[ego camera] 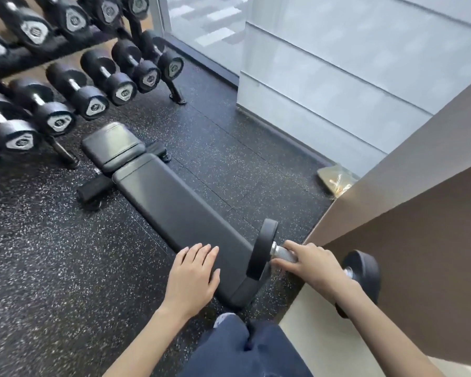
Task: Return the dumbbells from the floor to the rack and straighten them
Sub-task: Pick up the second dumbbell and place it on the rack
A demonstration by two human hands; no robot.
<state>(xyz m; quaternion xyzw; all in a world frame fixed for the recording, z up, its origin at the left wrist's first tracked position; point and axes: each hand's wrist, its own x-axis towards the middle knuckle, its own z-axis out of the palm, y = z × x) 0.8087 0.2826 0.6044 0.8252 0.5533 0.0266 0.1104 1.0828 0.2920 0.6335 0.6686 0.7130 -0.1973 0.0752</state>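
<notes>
A black dumbbell (263, 250) with a silver knurled handle lies on the floor at the lower right, between the near end of the bench and the brown wall. My right hand (314, 265) is wrapped over its handle, covering most of the bar. Its far head (363, 276) shows beyond my wrist. My left hand (193, 276) rests flat, fingers spread, on the near end of the black bench (174, 208). The dumbbell rack (52, 50) stands at the upper left, with several black dumbbells (106, 77) lined up on two tiers.
The bench runs diagonally across the speckled rubber floor (52, 254) toward the rack. A brown wall corner (405, 227) crowds the right side. A small plastic packet (337, 179) lies by the grey panelled wall. My blue trouser knee (245, 349) is at the bottom.
</notes>
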